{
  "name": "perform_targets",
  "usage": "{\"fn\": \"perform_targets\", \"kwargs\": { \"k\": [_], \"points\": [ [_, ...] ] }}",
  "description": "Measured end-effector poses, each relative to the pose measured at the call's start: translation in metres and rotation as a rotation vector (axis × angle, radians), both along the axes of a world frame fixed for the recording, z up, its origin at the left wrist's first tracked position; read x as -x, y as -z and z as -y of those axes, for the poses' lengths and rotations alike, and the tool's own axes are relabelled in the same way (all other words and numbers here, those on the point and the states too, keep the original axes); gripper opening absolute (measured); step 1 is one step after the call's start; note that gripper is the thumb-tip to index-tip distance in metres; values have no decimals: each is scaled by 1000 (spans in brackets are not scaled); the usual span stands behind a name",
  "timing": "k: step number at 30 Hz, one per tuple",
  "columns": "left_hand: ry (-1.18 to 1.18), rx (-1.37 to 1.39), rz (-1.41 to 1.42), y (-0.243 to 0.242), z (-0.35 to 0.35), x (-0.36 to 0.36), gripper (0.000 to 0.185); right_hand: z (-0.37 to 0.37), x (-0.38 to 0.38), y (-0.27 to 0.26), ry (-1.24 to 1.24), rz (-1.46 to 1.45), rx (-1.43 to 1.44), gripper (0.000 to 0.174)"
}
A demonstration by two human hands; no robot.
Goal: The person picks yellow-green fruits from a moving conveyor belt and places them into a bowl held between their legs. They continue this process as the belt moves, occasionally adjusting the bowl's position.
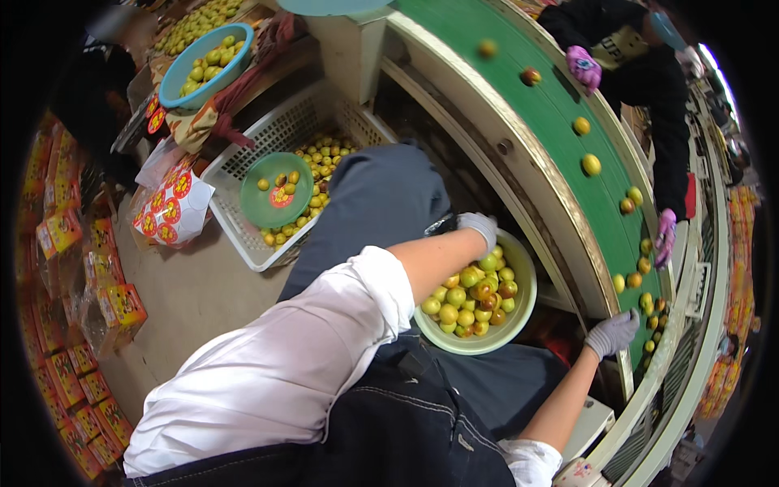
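Observation:
My left hand [479, 229], in a pale knit glove, is at the upper rim of a pale green basin [530, 286] heaped with yellow-green and reddish jujube-like fruits [465, 298]. Its fingers are largely hidden, so its hold cannot be told. My right hand [613, 333], gloved alike, lies over the near edge of a green conveyor belt [557, 182]; whether it holds a fruit cannot be told. Loose fruits [591, 164] are spread along the belt, more closely near my right hand. The basin stands between my legs.
On my left, a white plastic crate [258, 262] holds fruits and a green bowl [249, 195]. A blue basin [164, 91] of fruits stands behind it. A sticker-covered bag [176, 207] lies beside the crate. Across the belt, a co-worker's pink gloves [584, 67] reach to its far edge.

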State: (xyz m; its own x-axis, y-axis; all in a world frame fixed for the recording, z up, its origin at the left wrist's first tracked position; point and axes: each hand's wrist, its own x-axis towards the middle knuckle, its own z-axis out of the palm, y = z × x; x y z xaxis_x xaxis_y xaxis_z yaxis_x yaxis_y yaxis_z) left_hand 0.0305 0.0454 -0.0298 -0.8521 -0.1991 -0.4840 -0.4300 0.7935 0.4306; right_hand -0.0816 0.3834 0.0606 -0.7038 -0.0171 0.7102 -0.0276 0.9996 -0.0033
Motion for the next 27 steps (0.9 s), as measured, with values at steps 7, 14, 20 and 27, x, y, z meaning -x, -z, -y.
{"fn": "perform_targets", "kwargs": {
  "k": [7,14,20,27],
  "points": [
    [195,-19,116,-10,3,11,43,-2,0,-1,10,-16,58,27],
    [295,22,288,-21,12,16,45,4,-9,10,-106,-98,165,28],
    [724,174,332,-76,1,29,40,-5,-16,3,-9,-24,239,27],
    [733,139,265,-67,-1,31,54,-2,-28,-15,-93,57,351,28]
  ]
}}
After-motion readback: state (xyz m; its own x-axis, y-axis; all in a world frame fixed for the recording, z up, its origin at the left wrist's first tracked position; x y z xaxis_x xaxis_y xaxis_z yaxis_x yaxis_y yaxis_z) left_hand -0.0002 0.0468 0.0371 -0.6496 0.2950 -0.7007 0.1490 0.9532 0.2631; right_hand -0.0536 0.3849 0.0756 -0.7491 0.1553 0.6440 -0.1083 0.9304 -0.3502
